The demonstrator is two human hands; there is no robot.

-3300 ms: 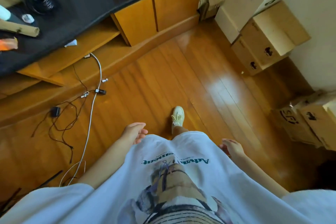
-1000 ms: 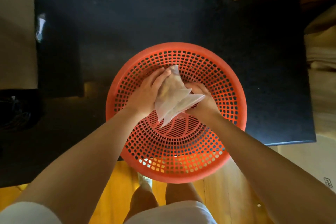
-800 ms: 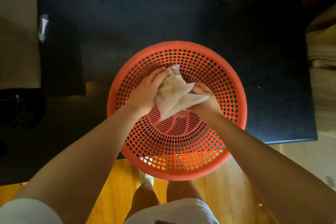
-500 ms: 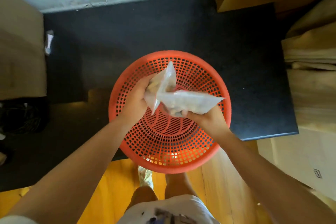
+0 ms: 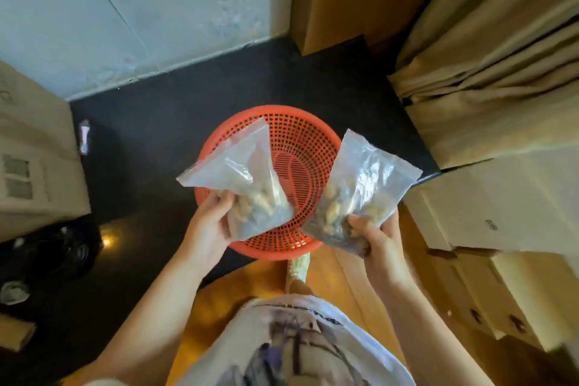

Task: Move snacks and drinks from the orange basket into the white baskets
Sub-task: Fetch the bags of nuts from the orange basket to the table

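The round orange basket (image 5: 294, 131) sits on the black countertop (image 5: 175, 110) near its front edge, and its visible mesh floor holds nothing. My left hand (image 5: 208, 226) grips the bottom of a clear zip bag of nuts (image 5: 247, 185), held above the basket's left side. My right hand (image 5: 377, 236) grips a second clear bag of nuts (image 5: 357, 185), held over the basket's right rim. Both bags stand tilted with their open ends up and apart from each other. No white basket is in view.
Cardboard boxes (image 5: 488, 207) are stacked close on the right, with beige curtains (image 5: 488, 50) above them. Another box (image 5: 34, 153) stands on the counter at left, beside a dark bundle of cables (image 5: 53, 251). A pale wall rises behind the counter. Wooden floor lies below.
Both hands have lifted out of the basket and drawn back toward me, separating the two bags to left and right. The camera has tilted up, showing more wall and boxes.
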